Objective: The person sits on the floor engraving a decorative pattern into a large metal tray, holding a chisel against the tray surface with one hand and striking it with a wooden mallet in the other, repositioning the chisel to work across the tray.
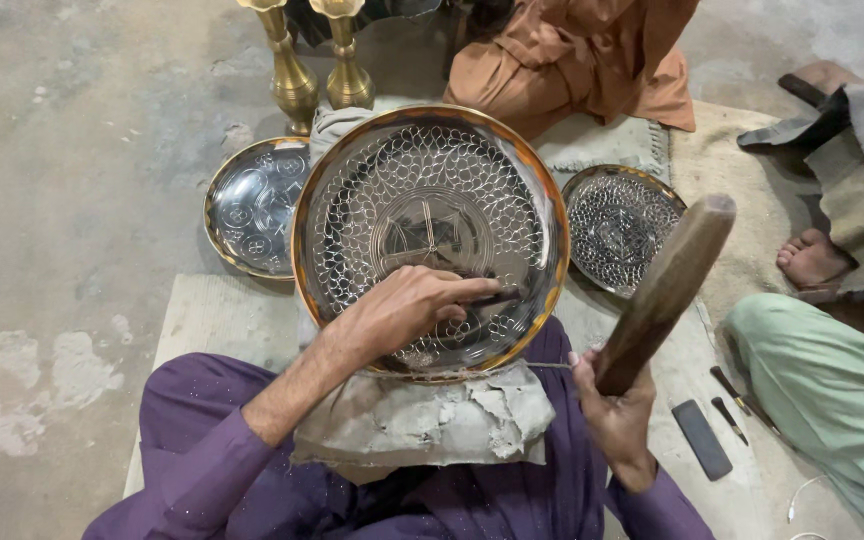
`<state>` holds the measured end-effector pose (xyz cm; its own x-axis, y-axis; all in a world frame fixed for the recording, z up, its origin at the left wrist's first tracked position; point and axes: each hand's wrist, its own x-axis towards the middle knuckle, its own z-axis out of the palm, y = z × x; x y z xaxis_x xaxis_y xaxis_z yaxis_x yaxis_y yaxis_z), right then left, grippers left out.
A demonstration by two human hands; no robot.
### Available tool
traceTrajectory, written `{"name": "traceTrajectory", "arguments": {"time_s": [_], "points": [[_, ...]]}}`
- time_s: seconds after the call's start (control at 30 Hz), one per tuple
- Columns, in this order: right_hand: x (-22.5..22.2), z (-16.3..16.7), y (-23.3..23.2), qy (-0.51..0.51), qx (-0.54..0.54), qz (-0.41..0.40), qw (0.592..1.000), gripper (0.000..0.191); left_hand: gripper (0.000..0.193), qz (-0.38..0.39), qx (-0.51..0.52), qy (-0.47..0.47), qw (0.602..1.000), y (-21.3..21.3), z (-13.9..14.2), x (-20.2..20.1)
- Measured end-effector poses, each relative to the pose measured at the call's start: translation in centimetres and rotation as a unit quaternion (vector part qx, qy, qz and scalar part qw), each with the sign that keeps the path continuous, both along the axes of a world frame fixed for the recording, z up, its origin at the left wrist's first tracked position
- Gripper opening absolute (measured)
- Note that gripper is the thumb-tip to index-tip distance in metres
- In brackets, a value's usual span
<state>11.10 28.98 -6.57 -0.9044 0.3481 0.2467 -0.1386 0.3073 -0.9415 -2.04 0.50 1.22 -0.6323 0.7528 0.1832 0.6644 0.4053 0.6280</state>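
- Rough concrete floor (72, 150) surrounds a pale mat (222, 320), where the person sits with a large engraved metal plate (430, 170) propped on a grey cloth-wrapped pad (422, 420) in the lap.
- Left hand (402, 310) is closed around a slim dark chisel (492, 295); its tip pokes out just past the fingertips and rests on the plate's lower patterned band.
- Right hand (617, 410) is clamped on the low end of a thick wooden mallet (667, 290), whose head is raised up and out, well apart from the chisel.
- Judging from this, a clean mark needs the chisel kept steady with the heel of the left hand braced on the plate, and the mallet dropped squarely onto the end that sticks out behind the fingers.
- A glancing blow would likely skid the tip across the finished scale pattern.
- Beyond the left hand lie two smaller engraved plates (252, 205) (620, 228) and two brass vases (317, 70); beside the right hand lie spare small tools (712, 425).
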Motion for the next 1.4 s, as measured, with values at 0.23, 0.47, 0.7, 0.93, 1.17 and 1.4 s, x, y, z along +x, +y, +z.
{"name": "traceTrajectory", "arguments": {"time_s": [0.23,0.47,0.7,0.93,1.17,1.4], "points": [[0.8,-3.1,1.1,0.062,0.172,-0.008,0.983,0.024,0.047,-0.052,-0.012,-0.004,0.999,0.3,0.1,-0.8],[0.6,-6.6,1.0,0.131,0.139,-0.02,0.981,0.025,0.042,-0.123,0.002,0.062,0.99,-0.2,0.0,-1.3],[0.9,-10.6,2.2,0.038,0.164,-0.12,0.978,0.025,0.045,-0.127,-0.071,0.064,0.987,-0.1,-0.1,-1.1],[0.8,-10.0,2.2,0.065,0.214,-0.039,0.974,0.03,0.036,-0.109,-0.016,0.065,0.992,-0.6,0.2,-0.7],[-0.6,-5.0,1.2,0.035,0.186,0.003,0.982,0.034,0.049,-0.037,-0.021,0.042,0.998,-0.4,0.5,0.1],[-1.5,-0.9,1.6,-0.014,0.301,-0.001,0.954,0.033,0.047,0.018,0.017,0.041,0.999,-0.8,-0.4,1.0]]}}
